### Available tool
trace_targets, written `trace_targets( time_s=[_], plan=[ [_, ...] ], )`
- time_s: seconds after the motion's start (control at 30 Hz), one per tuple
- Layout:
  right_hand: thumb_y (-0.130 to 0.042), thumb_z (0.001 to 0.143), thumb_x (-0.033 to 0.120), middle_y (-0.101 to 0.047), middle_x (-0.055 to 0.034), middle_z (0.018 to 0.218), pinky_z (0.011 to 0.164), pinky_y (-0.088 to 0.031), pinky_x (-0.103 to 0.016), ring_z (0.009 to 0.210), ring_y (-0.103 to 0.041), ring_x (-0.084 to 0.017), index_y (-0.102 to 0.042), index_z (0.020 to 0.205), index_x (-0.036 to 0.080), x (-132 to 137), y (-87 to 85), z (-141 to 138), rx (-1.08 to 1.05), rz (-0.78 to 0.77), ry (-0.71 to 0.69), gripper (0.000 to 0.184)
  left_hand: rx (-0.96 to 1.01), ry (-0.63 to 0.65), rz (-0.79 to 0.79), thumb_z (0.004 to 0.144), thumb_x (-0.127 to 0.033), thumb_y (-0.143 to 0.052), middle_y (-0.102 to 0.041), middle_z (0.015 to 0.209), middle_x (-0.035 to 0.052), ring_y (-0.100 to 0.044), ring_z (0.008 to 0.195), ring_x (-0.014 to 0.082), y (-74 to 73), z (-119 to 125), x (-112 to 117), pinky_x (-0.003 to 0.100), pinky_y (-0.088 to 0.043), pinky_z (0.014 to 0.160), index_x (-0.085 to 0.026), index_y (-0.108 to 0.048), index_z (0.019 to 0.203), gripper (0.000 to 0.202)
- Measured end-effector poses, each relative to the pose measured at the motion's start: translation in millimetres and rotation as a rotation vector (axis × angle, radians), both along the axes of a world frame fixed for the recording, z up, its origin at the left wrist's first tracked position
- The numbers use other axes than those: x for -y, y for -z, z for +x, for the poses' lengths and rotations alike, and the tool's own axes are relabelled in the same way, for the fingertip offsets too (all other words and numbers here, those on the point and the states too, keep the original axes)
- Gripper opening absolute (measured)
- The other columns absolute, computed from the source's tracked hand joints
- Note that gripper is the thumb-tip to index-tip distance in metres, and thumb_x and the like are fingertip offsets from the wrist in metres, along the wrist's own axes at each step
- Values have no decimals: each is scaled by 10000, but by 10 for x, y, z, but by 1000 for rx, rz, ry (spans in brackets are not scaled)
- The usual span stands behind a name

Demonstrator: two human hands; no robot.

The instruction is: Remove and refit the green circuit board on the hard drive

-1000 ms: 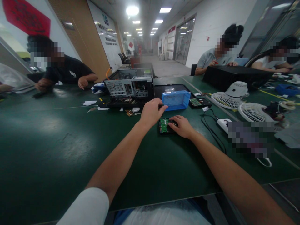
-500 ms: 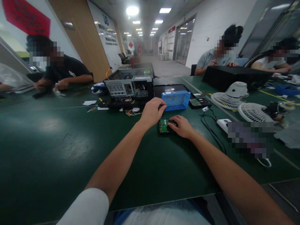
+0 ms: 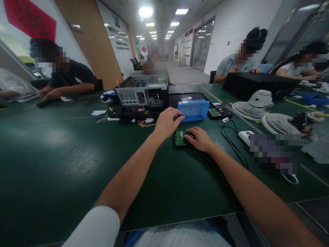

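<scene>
A hard drive (image 3: 180, 138) lies on the green table, its green circuit board facing up. My right hand (image 3: 199, 139) grips its right side, thumb across the board and fingers along the far edge. Just beyond, a blue plastic bin (image 3: 194, 109) stands tipped so that its inside faces me. My left hand (image 3: 167, 123) is raised at the bin's left edge, with thumb and index finger pinched together. Whatever may be in that pinch is too small and dark to make out.
An opened computer case (image 3: 142, 94) stands behind my left hand. A second circuit-board unit (image 3: 218, 112) lies right of the bin. Two white fan parts (image 3: 249, 109) (image 3: 275, 122), a power strip (image 3: 245, 136) and black cable are on the right. Other people sit across the table.
My left hand has shifted very slightly to the right at the bin's edge. My right hand and the hard drive stay put. At the left, a co-worker's hands have moved closer together.
</scene>
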State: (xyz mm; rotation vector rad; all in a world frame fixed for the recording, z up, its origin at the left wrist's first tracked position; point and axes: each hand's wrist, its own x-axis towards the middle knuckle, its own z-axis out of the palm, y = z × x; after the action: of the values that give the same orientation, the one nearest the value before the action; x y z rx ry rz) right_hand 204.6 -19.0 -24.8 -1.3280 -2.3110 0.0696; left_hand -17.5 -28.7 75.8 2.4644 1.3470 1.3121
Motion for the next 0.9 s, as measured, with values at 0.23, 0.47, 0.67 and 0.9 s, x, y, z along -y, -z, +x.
trace_targets(
  time_s=[0.23,0.47,0.67,0.9],
  plan=[
    [-500,988,526,-665,-108,1199,966,-442,-437,1106,-596,-285,-678,1223,260,-3,13,1,-1,2,3,397,8,25,11,898,-216,-673,-704,1019,50,-649,877,180,11,-7,-6,332,-538,846,-212,-711,1007,116],
    [-499,991,525,-663,-110,1202,963,-439,-426,1108,-592,-284,-673,1230,254,-13,16,2,8,-4,-4,402,76,83,-92,845,-181,-700,-708,969,28,-655,862,174,65,-27,-49,313,-542,801,-211,-665,1046,206],
    [-502,993,519,-667,-107,1186,955,-438,-418,1101,-592,-282,-675,1223,258,-8,16,5,-1,6,-13,389,134,118,-169,832,-170,-692,-720,927,8,-669,811,160,67,-48,-50,307,-542,785,-214,-653,1014,191],
    [-507,990,520,-665,-106,1196,952,-440,-421,1105,-592,-283,-677,1227,262,-1,7,7,-4,2,-9,390,168,112,-165,821,-185,-689,-718,900,0,-665,789,158,70,-54,-64,307,-541,773,-213,-665,977,160]
  ],
)
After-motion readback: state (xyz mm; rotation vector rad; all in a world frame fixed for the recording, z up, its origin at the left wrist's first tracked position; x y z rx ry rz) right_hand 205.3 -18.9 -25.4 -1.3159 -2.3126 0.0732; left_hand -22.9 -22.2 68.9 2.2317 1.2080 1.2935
